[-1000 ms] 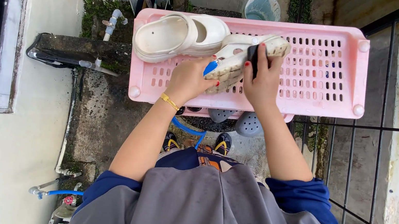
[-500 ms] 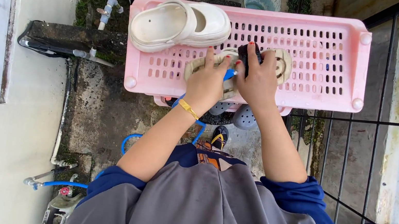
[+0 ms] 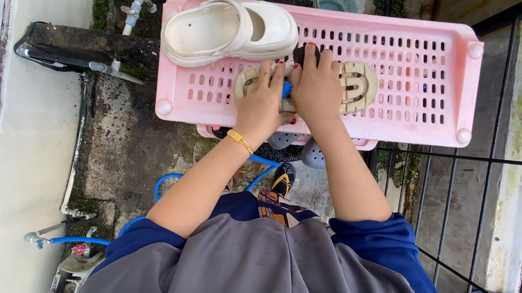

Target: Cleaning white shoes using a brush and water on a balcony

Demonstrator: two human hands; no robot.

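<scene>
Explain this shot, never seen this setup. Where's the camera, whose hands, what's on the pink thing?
There is no machine here: a person works with bare hands, and the one camera sits on their head looking straight down, so you see their arms and grey-and-blue top from above.

The pink rack is a slotted plastic tray standing over a wet concrete floor. On its far left corner lies a white clog.

Both hands press a second shoe, sole up, flat on the rack. The left hand, with a gold bracelet at the wrist, rests on one end. The right hand has its grip on a dark brush against the sole.

Below the rack run a blue hose and pipes along the wall.
</scene>
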